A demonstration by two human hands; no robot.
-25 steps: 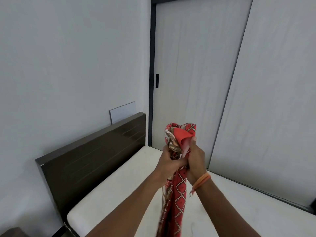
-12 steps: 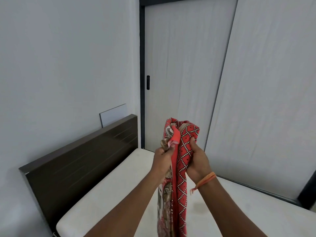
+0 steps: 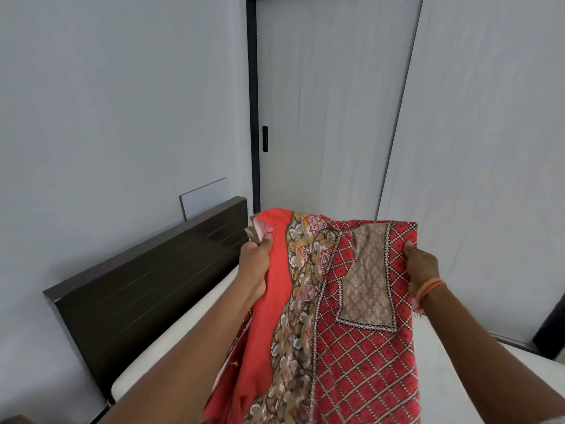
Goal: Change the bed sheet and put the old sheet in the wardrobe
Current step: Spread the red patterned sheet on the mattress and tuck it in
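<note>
A red patterned sheet (image 3: 351, 301) with diamond print, floral bands and a beige patch hangs spread in front of me over the bare white mattress (image 3: 183, 328). My left hand (image 3: 255, 264) grips its upper left edge, by a plain orange-red part. My right hand (image 3: 420, 267), with an orange thread on the wrist, grips the upper right corner. The sheet's lower part drops out of view at the bottom. Behind it stand the pale sliding wardrobe doors (image 3: 330, 117), shut.
A dark wooden headboard (image 3: 146, 289) stands against the grey wall at the left. A small pale panel (image 3: 204, 197) sits on the wall above it. A black handle (image 3: 265, 139) is set in the left wardrobe door's edge.
My hands were close together on the bunched sheet; they have moved apart, and the sheet's top edge is now spread wide between them.
</note>
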